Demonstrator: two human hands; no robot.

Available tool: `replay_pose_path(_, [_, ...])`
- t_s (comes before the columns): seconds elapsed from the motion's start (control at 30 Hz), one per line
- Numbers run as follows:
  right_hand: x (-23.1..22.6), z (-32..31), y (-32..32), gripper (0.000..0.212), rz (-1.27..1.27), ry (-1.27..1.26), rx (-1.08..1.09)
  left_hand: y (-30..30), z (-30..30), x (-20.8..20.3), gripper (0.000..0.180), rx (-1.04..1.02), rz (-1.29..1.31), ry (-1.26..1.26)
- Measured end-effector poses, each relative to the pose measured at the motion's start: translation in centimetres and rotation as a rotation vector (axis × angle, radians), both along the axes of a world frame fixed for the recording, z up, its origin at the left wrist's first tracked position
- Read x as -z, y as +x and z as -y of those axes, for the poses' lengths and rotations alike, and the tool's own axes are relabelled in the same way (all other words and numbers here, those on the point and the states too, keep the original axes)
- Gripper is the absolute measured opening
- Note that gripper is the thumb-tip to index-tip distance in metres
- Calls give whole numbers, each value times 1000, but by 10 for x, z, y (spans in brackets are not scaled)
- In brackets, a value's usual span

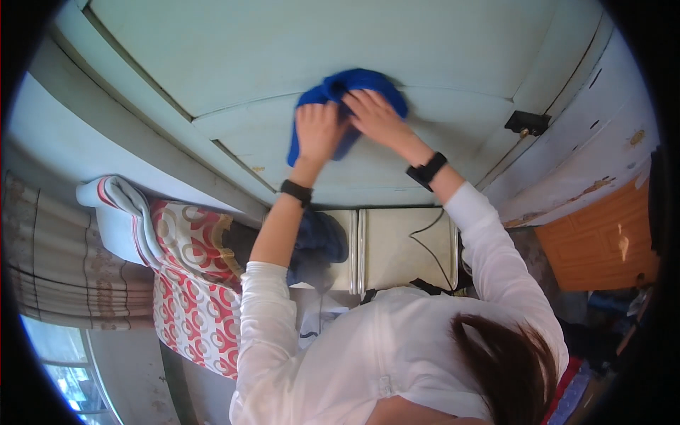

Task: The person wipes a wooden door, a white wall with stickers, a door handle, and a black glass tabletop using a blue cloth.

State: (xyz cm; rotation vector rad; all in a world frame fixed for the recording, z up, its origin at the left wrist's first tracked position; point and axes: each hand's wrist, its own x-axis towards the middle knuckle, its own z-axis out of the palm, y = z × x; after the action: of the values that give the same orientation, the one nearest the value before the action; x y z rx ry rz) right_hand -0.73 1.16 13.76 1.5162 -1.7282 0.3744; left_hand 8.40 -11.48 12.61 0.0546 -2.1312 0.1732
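A bright blue cloth lies bunched against a pale green panelled door. My left hand presses on the cloth's left part, its fingers bent over the fabric. Just to the right, my right hand bears on the cloth's middle, fingers stretched forward and close together. The two hands nearly touch at the thumbs. A fold of the cloth hangs down between and below them. Both arms reach up and forward, with a dark band on each wrist.
A black latch sits at the door's right edge. Below are cream-topped surfaces, a dark blue bundle and a black cable. Left are a red-and-white patterned cover, a folded pale mat and a curtain.
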Motion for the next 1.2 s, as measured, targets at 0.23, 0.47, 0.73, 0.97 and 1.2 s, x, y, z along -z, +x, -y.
replay_pose_path(0.23, [-10, -92, -37, 30, 33, -114, 71, -53, -70, 5, 47, 163, 1, 13])
replay_pose_path(0.47, [-93, -52, -17, 32, 144, -289, -37, -57, -57, -66, 52, 6, -158, 141])
replay_pose_path(0.73, [-9, -54, -17, 31, 222, -149, 41, -20, -63, -6, 51, -154, 332, 234])
replay_pose_path(0.97, [-71, -42, -22, 38, 587, -192, -198, -40, -51, -62, 49, -29, -166, 38])
replay_pose_path(1.2, [-12, -65, -19, 45, 239, -300, -18, -21, -64, -27, 50, -91, 167, 150])
